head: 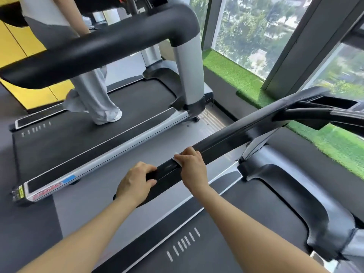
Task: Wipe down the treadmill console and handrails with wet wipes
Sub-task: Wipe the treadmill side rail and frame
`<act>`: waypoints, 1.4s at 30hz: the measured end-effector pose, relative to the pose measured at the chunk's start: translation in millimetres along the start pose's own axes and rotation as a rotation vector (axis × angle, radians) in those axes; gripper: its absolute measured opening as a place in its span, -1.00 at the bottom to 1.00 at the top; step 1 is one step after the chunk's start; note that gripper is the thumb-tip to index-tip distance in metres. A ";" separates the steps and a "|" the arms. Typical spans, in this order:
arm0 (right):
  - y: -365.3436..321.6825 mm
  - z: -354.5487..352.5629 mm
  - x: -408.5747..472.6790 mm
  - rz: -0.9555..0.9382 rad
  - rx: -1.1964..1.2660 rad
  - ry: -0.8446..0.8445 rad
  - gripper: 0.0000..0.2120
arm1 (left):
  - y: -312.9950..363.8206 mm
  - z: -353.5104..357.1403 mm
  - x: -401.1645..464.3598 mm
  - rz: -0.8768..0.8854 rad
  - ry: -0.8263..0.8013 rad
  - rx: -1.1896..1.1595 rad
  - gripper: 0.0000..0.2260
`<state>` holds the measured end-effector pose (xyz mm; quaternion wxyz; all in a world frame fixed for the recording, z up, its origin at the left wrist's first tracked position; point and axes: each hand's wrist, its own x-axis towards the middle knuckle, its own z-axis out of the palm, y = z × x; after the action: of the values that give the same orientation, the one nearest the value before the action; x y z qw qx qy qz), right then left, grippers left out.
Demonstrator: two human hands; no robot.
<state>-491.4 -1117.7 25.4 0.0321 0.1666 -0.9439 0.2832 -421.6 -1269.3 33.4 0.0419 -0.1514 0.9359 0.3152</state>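
while the left hand (136, 182) is curling round the near end of the black handrail (226, 138), the right hand (192, 166) is pressing a white wet wipe (176, 159) onto it with curled fingers, seemingly mid-wipe, likely sliding toward the console (332, 104) next.

Two bare forearms reach in from the lower edge of the head view — no sleeves, no cuffs anywhere along their visible length. The left hand (136, 183) wears no glove, ring, watch or band at the wrist. The right hand (192, 168) is likewise ungloved, its wrist plain — no strap or bracelet. The fingers (186, 151) show short, unpainted nails where any can be made out. No clothing of the wearer enters the frame.
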 end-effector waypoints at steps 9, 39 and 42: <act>-70.6 42.5 -48.3 -0.150 -0.025 -0.073 -0.89 | -45.1 -19.1 -29.9 -0.049 -0.014 0.004 -0.74; -129.9 76.5 -71.1 -0.258 -0.096 -0.420 -0.72 | -113.7 -40.0 -70.7 -0.132 0.022 -0.163 -0.66; -124.4 63.0 -73.1 -0.201 0.040 -0.406 -0.74 | -106.1 -46.3 -67.6 -0.121 0.025 -0.143 -0.66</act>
<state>-379.0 -1227.9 26.6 -0.1340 0.3139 -0.9038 0.2580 -323.7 -1360.0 20.8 0.0380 -0.2142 0.9006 0.3763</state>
